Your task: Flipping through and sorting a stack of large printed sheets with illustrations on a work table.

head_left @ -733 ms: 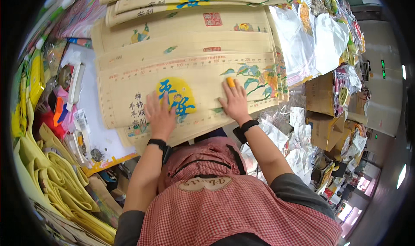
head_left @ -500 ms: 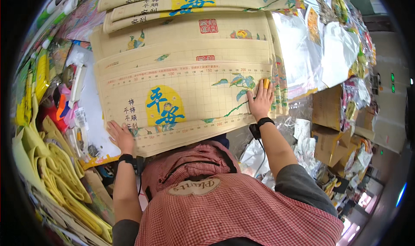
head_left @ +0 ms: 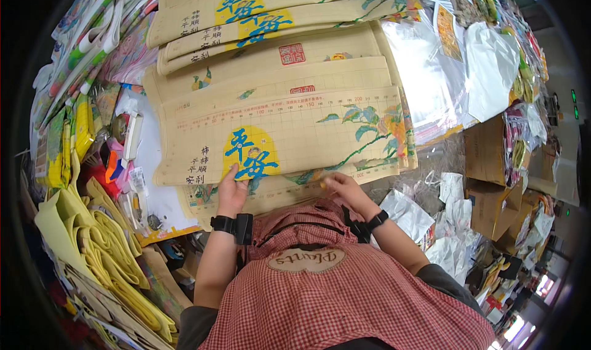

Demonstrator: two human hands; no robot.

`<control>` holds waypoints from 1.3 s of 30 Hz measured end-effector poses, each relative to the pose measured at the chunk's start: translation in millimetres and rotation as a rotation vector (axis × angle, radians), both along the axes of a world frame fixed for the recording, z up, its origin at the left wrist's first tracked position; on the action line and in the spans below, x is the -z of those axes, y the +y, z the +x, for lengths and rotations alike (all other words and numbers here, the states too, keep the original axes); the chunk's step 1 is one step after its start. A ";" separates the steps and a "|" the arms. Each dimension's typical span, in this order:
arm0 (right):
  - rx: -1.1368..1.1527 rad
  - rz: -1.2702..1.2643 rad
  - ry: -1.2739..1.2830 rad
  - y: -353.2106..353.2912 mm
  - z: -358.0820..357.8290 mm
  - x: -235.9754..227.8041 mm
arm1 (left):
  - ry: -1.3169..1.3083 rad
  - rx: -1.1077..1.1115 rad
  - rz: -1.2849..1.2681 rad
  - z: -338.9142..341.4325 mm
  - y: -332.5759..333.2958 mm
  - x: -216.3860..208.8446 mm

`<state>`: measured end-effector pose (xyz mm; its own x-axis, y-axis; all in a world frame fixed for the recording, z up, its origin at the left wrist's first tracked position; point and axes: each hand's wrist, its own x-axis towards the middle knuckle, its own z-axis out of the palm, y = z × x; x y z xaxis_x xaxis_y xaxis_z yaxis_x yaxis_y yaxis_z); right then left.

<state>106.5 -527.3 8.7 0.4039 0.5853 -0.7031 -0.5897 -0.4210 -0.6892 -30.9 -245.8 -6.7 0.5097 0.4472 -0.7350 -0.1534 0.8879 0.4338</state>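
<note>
A tan printed sheet [head_left: 289,128] with a yellow disc, blue lettering, a green branch and ruled grid lines lies folded in front of me. Its near edge sits over a lower layer [head_left: 271,197] that shows below it. My left hand [head_left: 233,193] is at that near edge, thumb on top and fingers closed round it. To the right, my right hand [head_left: 349,195] is curled at the edge, an orange cover on one finger; whatever its fingertips may pinch is hidden. Further off lie several similar folded sheets [head_left: 203,17], overlapping.
Yellow folded material [head_left: 101,257] is heaped at the left, near a white board [head_left: 151,184] and small coloured items. Clear plastic and white sheets [head_left: 425,79] lie at the right. Cardboard boxes [head_left: 492,208] and crumpled white wrapping [head_left: 452,202] stand beyond my right arm.
Both hands have come off their flat spread position and drawn inward to the sheet's near edge, fingers now curled. The top layer's near edge has shifted back, showing more of the layer below.
</note>
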 end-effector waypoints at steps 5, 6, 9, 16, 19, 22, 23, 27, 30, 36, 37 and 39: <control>0.681 0.382 0.264 21.8 30.4 17.3 | -0.011 0.051 0.029 -8.7 -21.6 4.5; 0.672 0.240 0.091 23.7 30.4 17.5 | 0.012 0.095 0.113 -10.5 -25.8 8.6; 0.553 0.024 -0.299 20.9 26.3 36.1 | 0.036 0.126 0.179 -16.3 -26.7 10.0; -0.378 -0.196 -1.454 35.6 20.7 11.9 | 0.180 0.166 0.151 -46.7 -5.8 38.4; -0.695 -0.310 -1.483 42.9 19.8 -0.2 | 0.677 0.768 0.967 -39.2 0.8 38.3; -0.697 -0.263 -1.523 39.1 21.6 10.3 | 0.641 1.045 2.015 -16.0 -5.0 5.7; -0.628 -0.176 -1.528 37.5 22.0 19.0 | 0.627 1.027 2.029 -9.6 -5.9 0.0; -0.515 -0.206 -1.308 39.4 26.4 -7.9 | 0.638 1.221 1.963 -5.6 -1.1 -24.0; -0.184 -0.082 -1.369 44.8 47.6 -55.9 | 0.370 0.975 1.694 -3.7 18.8 -44.7; 0.332 0.168 -1.536 82.3 91.2 -134.2 | 0.180 0.305 1.159 45.4 59.2 -137.3; 0.392 0.192 -1.534 95.7 106.8 -140.4 | 0.090 0.224 1.232 63.8 74.8 -148.6; 0.494 0.224 -1.422 124.3 156.6 -149.1 | -0.065 0.219 1.391 108.5 111.3 -179.4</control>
<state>263.1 -402.9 157.8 0.8295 0.2313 0.5084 0.5519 -0.1996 -0.8097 77.6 -134.5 172.7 0.6781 0.6865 0.2627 -0.1233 -0.2461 0.9614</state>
